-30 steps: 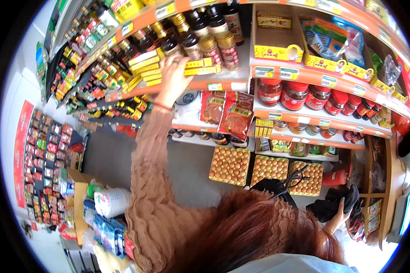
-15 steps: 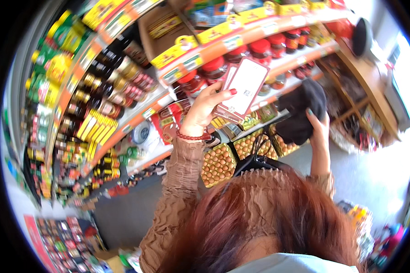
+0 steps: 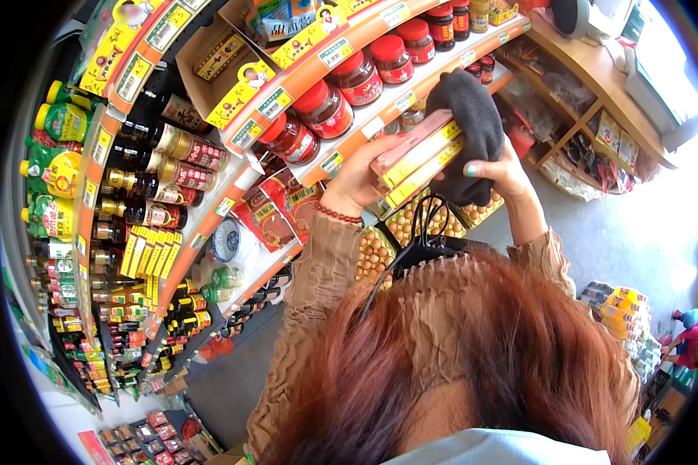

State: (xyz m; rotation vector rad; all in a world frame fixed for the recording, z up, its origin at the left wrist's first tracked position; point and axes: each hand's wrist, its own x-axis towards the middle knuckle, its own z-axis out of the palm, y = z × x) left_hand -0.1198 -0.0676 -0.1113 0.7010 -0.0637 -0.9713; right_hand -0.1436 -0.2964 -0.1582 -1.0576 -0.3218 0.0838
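My left hand, with a red bead bracelet at the wrist, grips a small stack of slim boxes. They have a pinkish upper face and yellow sides, and most of my left fingers are hidden behind them. My right hand is closed on a bunched black cloth, its thumb across the near side. What kind of garment the cloth is, I cannot tell. It lies right against the right end of the boxes, so both hands are close together in front of the shelves.
Red-lidded jars line the shelf ahead, beside an open cardboard box. Sauce bottles fill the left shelves. Egg trays and a black bag sit below my hands. A wooden counter stands at right.
My right hand has brought the black cloth left, up against what my left hand holds. The white, dark-bordered face seen earlier there is turned out of sight. The whole view has shifted.
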